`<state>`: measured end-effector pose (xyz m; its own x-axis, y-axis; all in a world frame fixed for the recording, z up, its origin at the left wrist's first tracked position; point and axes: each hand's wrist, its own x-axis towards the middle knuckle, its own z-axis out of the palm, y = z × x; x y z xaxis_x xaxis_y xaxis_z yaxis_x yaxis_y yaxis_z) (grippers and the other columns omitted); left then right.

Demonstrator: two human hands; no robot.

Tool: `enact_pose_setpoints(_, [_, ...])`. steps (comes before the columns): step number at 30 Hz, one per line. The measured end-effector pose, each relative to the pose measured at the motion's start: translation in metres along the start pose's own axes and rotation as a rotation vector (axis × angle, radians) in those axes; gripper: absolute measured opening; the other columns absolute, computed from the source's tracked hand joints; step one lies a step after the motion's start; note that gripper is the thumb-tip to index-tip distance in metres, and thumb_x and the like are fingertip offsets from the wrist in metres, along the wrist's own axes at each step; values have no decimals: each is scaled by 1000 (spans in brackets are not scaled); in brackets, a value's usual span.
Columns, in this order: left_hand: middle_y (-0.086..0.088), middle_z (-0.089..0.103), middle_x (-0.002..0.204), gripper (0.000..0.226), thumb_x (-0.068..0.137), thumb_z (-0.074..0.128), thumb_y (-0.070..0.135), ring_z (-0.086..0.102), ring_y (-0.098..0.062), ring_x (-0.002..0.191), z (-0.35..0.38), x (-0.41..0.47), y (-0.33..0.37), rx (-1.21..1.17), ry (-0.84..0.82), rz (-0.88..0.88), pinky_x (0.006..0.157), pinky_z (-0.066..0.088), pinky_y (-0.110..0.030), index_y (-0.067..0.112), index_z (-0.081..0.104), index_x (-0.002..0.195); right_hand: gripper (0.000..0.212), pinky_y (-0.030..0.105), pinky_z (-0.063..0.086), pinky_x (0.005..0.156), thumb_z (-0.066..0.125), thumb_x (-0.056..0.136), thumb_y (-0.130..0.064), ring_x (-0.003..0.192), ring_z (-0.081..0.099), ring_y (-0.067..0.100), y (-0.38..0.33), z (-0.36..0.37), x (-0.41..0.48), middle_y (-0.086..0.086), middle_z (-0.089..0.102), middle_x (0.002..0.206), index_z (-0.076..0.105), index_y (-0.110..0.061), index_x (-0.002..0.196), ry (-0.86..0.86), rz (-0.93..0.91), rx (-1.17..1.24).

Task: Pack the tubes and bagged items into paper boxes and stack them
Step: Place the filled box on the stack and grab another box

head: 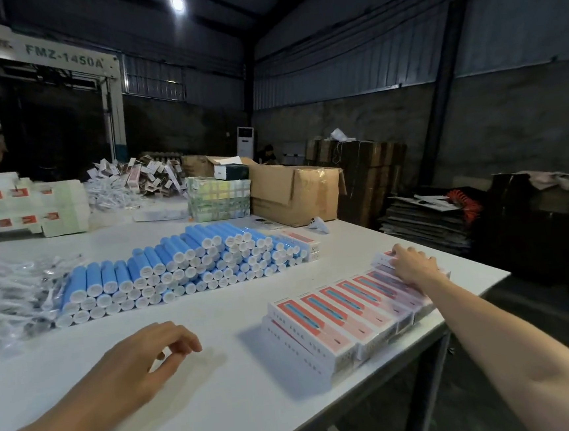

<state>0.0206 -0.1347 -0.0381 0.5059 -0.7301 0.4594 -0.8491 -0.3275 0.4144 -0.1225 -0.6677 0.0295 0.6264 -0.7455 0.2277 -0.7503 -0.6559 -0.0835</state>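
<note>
The right hand (413, 267) lays flat fingers on glossy pink-and-white paper boxes (333, 317). The left hand (144, 361), fingers loosely curled and empty, hovers over the smooth white table (231, 409). Crinkly clear bags (5, 301) are cut off at the left edge.

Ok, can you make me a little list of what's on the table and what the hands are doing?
table: white, with everything below on it
tubes: blue tubes piled in the middle, white caps facing us
bags: clear bags heaped on the left
boxes: pink-and-white boxes side by side in stacked layers near the right edge
carton: brown carton, open, at the far side
right hand: right hand laid on the far end of the boxes, fingers fairly flat
left hand: left hand over the table, fingers loosely curled, holding nothing
</note>
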Motion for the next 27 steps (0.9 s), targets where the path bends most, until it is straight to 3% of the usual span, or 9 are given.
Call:
enact_pose_setpoints(3, [23, 69, 111, 38, 103, 67, 20, 66, -3, 106, 0, -2, -5, 4, -30, -13, 85, 50, -19, 56, 63, 114, 42, 56, 30, 118, 37, 112, -30, 142, 42, 40, -5, -1, 0, 19, 42, 155, 37, -18, 152, 18, 13, -1])
enact_pose_setpoints(7, [24, 67, 114, 31, 105, 65, 24, 64, -1, 104, -12, -4, -4, 41, -49, -69, 83, 52, -24, 54, 65, 111, 41, 51, 38, 114, 48, 110, -26, 136, 47, 35, -65, -9, -16, 16, 50, 149, 47, -14, 149, 262, -152, 126])
enact_pose_setpoints(9, [25, 66, 112, 25, 105, 64, 28, 63, 0, 101, -22, -9, -3, 79, -34, -109, 78, 49, -21, 52, 66, 105, 29, 43, 48, 104, 52, 109, -21, 121, 58, 27, -118, -14, -38, 12, 61, 135, 60, -14, 136, 351, -290, 326])
enact_pose_setpoints(11, [26, 66, 106, 18, 106, 61, 33, 62, 1, 98, -33, -18, -4, 168, -33, -181, 78, 49, -22, 50, 65, 101, 17, 37, 54, 84, 52, 108, -16, 95, 62, 19, -177, -18, -74, 7, 69, 108, 69, -13, 110, 366, -411, 587])
enact_pose_setpoints(14, [24, 66, 101, 14, 107, 57, 38, 61, 1, 93, -55, -41, -8, 296, -56, -329, 85, 53, -31, 47, 65, 102, 21, 38, 44, 66, 52, 105, -12, 73, 57, 18, -262, -18, -143, 0, 65, 80, 65, -11, 89, 278, -597, 886])
enact_pose_setpoints(18, [19, 64, 102, 18, 107, 55, 38, 61, -6, 94, -87, -84, -10, 388, -44, -513, 84, 53, -33, 40, 71, 114, 15, 26, 47, 62, 59, 103, -10, 69, 62, 15, -357, -3, -232, -3, 67, 74, 68, -12, 92, 57, -788, 1189])
enact_pose_setpoints(21, [12, 65, 109, 18, 105, 54, 37, 61, -12, 105, -114, -123, -16, 479, 3, -649, 88, 53, -37, 37, 68, 117, 15, 16, 45, 60, 60, 102, -10, 68, 63, 12, -408, 13, -285, -1, 67, 70, 70, -15, 93, -134, -848, 1303])
enact_pose_setpoints(24, [6, 64, 126, 20, 106, 53, 30, 56, -19, 122, -142, -162, -25, 643, 74, -796, 94, 50, -38, 31, 63, 124, 18, 18, 41, 58, 60, 103, -12, 63, 58, 13, -437, 34, -316, -1, 65, 69, 69, -22, 92, -276, -898, 1345])
enact_pose_setpoints(27, [-6, 55, 143, 39, 104, 51, 19, 50, -29, 129, -172, -198, -30, 948, 109, -1008, 103, 44, -41, 18, 50, 144, 22, 19, 40, 53, 59, 103, -11, 64, 57, 20, -446, 49, -323, -5, 65, 68, 69, -27, 91, -325, -941, 1320])
